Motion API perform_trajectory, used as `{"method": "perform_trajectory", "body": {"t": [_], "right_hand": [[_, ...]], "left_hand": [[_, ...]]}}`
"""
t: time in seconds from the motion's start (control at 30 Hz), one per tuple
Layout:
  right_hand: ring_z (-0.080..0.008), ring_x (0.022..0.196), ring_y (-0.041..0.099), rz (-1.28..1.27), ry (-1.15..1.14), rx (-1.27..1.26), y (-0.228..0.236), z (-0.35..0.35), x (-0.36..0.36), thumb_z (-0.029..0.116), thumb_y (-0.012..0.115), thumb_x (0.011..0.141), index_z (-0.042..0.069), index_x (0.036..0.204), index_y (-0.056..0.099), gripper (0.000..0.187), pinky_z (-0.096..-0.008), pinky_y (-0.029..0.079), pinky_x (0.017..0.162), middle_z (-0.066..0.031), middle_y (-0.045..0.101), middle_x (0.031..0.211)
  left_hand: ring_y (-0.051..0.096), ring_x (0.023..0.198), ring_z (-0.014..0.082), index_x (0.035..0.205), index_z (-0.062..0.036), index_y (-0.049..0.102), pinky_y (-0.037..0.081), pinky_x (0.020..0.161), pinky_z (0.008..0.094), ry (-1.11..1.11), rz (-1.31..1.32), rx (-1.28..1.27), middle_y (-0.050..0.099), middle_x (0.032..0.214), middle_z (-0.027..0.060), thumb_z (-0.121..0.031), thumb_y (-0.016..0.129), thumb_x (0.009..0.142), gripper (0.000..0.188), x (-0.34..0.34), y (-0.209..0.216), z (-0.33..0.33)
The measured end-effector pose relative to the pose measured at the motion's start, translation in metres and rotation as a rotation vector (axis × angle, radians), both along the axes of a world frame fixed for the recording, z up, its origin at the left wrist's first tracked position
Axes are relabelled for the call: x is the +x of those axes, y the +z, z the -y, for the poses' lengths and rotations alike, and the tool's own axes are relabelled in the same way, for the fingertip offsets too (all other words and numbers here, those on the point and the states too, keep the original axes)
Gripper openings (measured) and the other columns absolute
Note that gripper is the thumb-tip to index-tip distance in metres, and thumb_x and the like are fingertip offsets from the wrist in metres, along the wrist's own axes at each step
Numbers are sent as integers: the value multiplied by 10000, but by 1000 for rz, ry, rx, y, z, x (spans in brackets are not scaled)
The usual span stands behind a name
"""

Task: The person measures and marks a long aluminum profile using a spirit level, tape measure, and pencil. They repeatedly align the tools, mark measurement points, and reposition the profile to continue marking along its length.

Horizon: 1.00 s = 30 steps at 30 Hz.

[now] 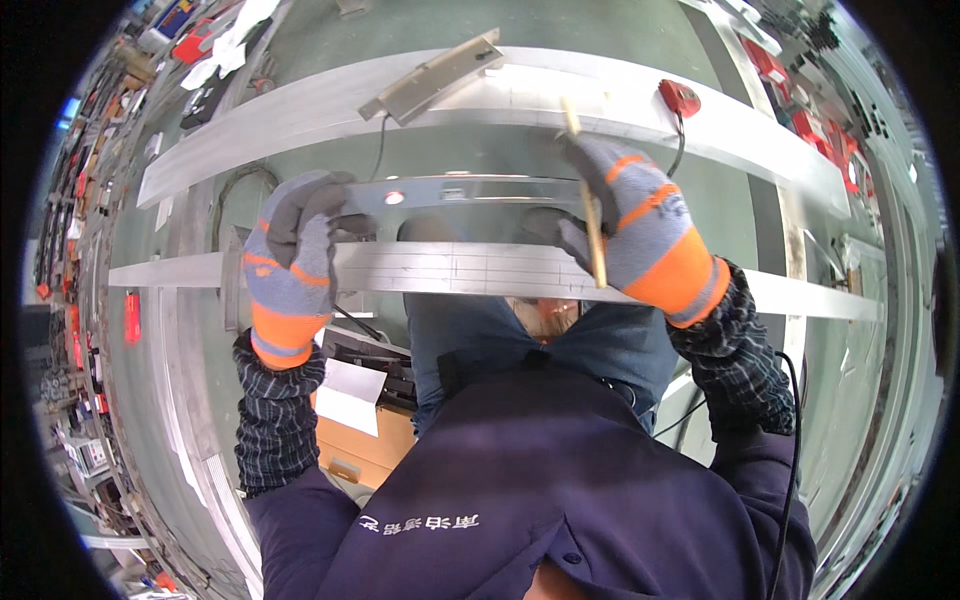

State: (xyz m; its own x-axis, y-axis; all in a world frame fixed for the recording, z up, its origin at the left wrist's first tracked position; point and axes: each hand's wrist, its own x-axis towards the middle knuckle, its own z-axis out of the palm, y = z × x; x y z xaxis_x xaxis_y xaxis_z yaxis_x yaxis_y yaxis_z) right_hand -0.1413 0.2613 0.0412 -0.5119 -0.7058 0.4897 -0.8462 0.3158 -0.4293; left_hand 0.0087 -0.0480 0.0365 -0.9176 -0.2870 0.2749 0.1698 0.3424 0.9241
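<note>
A grey spirit level (490,190) with small vial windows is held up level between my two gloved hands. My left hand (300,245), in a grey and orange glove, is closed around its left end. At the other end, my right hand (635,205) has finger and thumb on either side of the level. A thin yellow stick, like a pencil (594,235), also sits in that hand and slants past the fingers, which are partly smeared by motion. Just below the level runs a near silver metal beam (455,268) with fine lines marked on it, crossing above my lap.
Farther off lies a second metal beam (330,115), with a metal channel piece (435,78) resting aslant on it. A red corded device (679,97) stands toward its right. A cardboard box (360,445) with white paper (350,393) is beside my left leg.
</note>
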Motion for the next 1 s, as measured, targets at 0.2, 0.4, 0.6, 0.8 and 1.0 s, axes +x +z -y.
{"method": "perform_trajectory", "body": {"t": [0.2,0.4,0.6,0.8,1.0], "right_hand": [[-414,788,685,-179,-61,52,-46,-4,-66,167,683,938,45,1278,662,362,-451,561,706,-196,677,856],[-418,984,737,-10,-552,-40,-55,-87,-223,261,638,1008,118,1202,722,255,-457,572,875,-206,767,1035],[-367,813,655,-51,-793,444,-112,-352,-357,117,514,1058,33,1121,702,215,-500,504,690,-224,675,987],[-371,948,716,191,-811,459,-196,-334,-354,454,713,968,-67,1259,664,599,-437,537,880,-248,763,1065],[-406,1053,706,191,-906,617,-198,-364,-365,290,636,964,11,1336,632,465,-451,556,936,-256,744,1125]], "left_hand": [[740,1031,203,1393,17,569,568,861,300,-24,105,131,702,1257,160,-124,524,1096,332,-17,6,-6],[677,1174,216,1536,-1,463,528,1016,319,147,124,-95,671,1361,182,-151,562,1075,495,18,22,27],[649,1229,243,1517,-11,491,506,1056,360,329,79,-75,658,1372,177,-159,613,1050,504,78,-7,75],[635,1274,351,1487,-26,528,501,1076,420,655,218,-664,659,1345,218,-281,832,912,699,128,-17,113],[540,1354,444,1552,-129,489,467,1122,481,686,420,-661,589,1450,241,-378,787,910,751,118,-59,129]]}}
